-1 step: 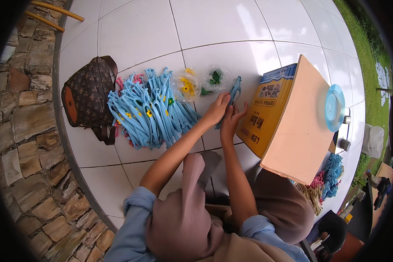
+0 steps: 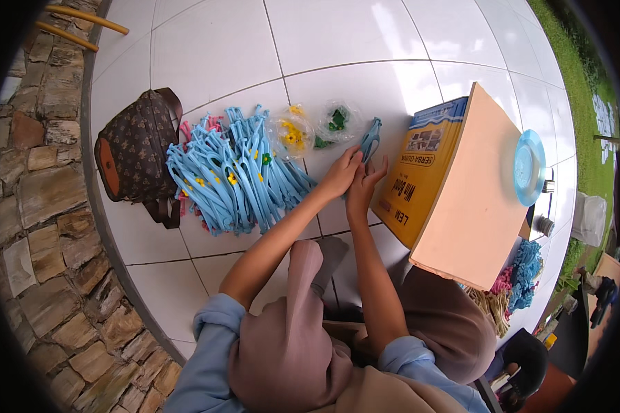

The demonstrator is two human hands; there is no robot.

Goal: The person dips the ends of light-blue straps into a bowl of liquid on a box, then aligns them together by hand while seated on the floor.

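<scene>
A light blue fabric strap (image 2: 370, 138) rises from between my two hands, with its looped upper part showing. My left hand (image 2: 339, 173) is closed on it, fingers pinched together. Close beside it, my right hand (image 2: 360, 189) also grips the strap lower down, with one finger stretched out toward the right. The palms hide the middle of the strap. Left of my hands lies a large heap of similar blue straps (image 2: 238, 175), several of them bearing small yellow or green flowers. Just beyond my hands are a clear bag of yellow flowers (image 2: 293, 138) and one of green flowers (image 2: 337, 118).
A patterned brown bag (image 2: 139, 144) sits left of the heap. At my right stands a yellow and blue carton (image 2: 420, 165) under a pale board (image 2: 472, 206), with a blue plate (image 2: 528, 168) at its far side. More blue, pink and beige strands (image 2: 523, 275) lie beyond.
</scene>
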